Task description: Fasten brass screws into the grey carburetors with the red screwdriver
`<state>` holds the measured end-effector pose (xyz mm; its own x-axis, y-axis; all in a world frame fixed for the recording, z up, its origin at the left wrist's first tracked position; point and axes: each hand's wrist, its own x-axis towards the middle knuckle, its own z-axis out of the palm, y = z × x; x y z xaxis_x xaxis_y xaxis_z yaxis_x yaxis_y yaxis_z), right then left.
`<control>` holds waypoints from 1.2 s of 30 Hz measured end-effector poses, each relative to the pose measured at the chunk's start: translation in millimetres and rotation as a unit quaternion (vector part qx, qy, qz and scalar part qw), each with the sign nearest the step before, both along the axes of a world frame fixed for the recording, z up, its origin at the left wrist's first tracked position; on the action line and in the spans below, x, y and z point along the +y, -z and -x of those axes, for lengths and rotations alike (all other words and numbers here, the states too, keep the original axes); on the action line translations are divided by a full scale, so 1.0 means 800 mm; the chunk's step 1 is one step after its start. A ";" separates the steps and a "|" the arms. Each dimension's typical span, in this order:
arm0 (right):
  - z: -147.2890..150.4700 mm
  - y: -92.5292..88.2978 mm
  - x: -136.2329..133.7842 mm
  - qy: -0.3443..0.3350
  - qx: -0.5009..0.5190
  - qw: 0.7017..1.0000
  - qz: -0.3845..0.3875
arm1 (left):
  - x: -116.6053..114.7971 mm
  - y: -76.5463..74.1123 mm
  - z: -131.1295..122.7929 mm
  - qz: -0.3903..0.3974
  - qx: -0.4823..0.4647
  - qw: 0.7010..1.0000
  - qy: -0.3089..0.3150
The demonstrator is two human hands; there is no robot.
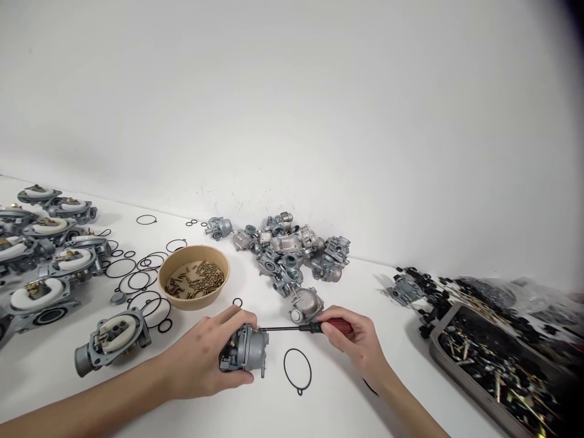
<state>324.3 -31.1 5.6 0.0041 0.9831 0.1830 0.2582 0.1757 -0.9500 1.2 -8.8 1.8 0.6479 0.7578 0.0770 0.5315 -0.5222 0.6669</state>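
While the left grip (pixel 205 359) is clenched around a small grey carburetor (pixel 252 348), pinning it on its side against the white bench (pixel 337 407), the right grip (pixel 360 340) grasps the red handle of a screwdriver (pixel 306 328). Its thin shaft lies level across the gap between the two grips, and its tip meets the upper corner of the carburetor just by the left thumb. From where I stand this looks like the screw-turning step on the body. The screw head itself is too small to make out, and I cannot tell whether it is going in or coming out. Just below the shaft, nearer the right grip, a black O-ring (pixel 297 371) lies flat, apart from both hands. Just beyond the right grip sits a loose metal cover (pixel 306 304), with a heap of bare castings (pixel 292 252) farther off behind it. Beyond the left grip stands a brown bowl (pixel 195 304) of brass screws, and to that grip's outer side an opened unit (pixel 114 339) shows its white float. As I judge it, the next move calls for the tip seated square in the screw, pressure straight along the shaft, and a firm left grip so the body cannot roll.
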 end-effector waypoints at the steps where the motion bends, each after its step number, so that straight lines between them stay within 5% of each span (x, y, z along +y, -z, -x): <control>1: 0.000 0.000 0.000 0.004 0.001 1.000 0.000 | 0.000 0.000 0.000 -0.004 0.000 1.000 -0.001; 36: 0.000 0.005 -0.002 -0.016 0.014 0.999 -0.037 | -0.001 -0.005 0.000 0.019 0.014 1.000 -0.008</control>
